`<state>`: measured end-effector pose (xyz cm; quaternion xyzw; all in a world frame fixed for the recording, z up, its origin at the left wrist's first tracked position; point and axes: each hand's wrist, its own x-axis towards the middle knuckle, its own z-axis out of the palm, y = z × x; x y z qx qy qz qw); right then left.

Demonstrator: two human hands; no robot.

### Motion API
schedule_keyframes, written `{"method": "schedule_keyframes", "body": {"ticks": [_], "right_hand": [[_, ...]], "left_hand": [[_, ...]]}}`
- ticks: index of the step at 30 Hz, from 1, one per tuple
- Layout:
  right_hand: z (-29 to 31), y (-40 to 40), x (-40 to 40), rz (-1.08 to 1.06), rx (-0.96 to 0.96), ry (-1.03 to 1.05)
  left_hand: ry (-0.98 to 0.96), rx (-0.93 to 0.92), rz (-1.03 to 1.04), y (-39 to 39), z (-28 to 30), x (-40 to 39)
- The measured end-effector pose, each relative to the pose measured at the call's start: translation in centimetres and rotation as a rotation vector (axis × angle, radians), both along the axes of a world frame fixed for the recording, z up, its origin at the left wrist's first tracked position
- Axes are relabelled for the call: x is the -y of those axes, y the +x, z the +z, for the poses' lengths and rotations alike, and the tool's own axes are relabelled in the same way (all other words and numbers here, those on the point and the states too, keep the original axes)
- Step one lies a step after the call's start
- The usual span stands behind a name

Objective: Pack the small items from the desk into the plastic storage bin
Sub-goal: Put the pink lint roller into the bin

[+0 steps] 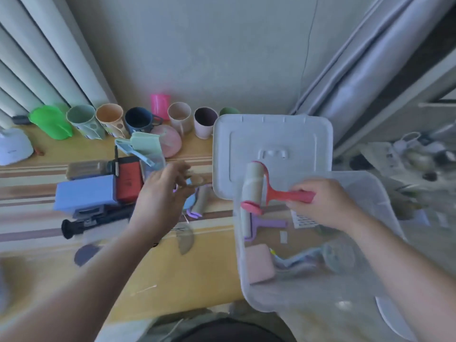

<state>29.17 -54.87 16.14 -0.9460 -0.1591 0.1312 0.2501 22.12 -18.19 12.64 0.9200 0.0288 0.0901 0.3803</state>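
Back edge of desk (pixel 187 280): a row of cups (pixel 138 120) stands along the wall, unpacked, left of the bin's lid (pixel 271 134).
Left part of desk: blue box (pixel 84 193), red block (pixel 128 178) and black-handled tool (pixel 96 222) lie close together, still to be packed.
My left hand (pixel 160 198): raised over the middle of the desk, fingers loosely curled around something small and pale; motion blur hides what it is, so I cannot tell whether it is a firm pinch.
Desk middle: a purple-ended roller (pixel 201 202) lies just beyond that hand, unpacked.
My right hand (pixel 323 203): fingers wrapped around the handle of the red lint roller (pixel 256 188), held above the bin's far-left corner.
Plastic storage bin (pixel 259 292): at the desk's right end, open; it holds a purple roller (pixel 261 224), a pink block (pixel 260 264), a white grid piece (pixel 302 220) and blurred bluish items.
Progress: judged under halfway; most desk items remain.
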Motion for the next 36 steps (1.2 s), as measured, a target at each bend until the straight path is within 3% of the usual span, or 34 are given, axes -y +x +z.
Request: {"method": "schedule_keyframes", "body": {"ticks": [3, 8, 17, 23, 26, 32, 34, 36], "right_hand": [[-2.3, -1.7, 6.9, -0.043, -0.155, -0.067], [-9.6, -4.0, 12.2, 0.087, -0.398, -0.251], [-14.3, -3.0, 9.6, 0.107, -0.513, 0.022], [-17.2, -1.5, 8.4, 0.092, -0.633, 0.177], [-17.9, -0.6, 6.3, 0.146, -0.539, 0.12], [-19.0, 0.7, 2.6, 0.251, -0.311, -0.259], [-18.6, 0.7, 2.5, 0.311, -0.303, -0.244], [-17.8, 0.7, 3.2, 0.226, -0.303, -0.074]], "left_hand": [[0.004, 0.046, -0.055, -0.1, 0.6, 6.9], [0.099, 0.081, -0.216, -0.5, -0.2, 15.4], [0.336, -0.152, -0.276, -0.9, -2.4, 21.0], [0.308, -0.155, -0.178, -0.3, -2.4, 20.6], [0.322, -0.149, -0.173, 0.1, -2.7, 20.3], [0.37, -0.247, -0.216, 0.3, -4.2, 21.2], [0.397, -0.272, -0.244, 0.6, -4.8, 21.7], [0.377, -0.312, -0.237, 1.1, -5.2, 22.2]]}}
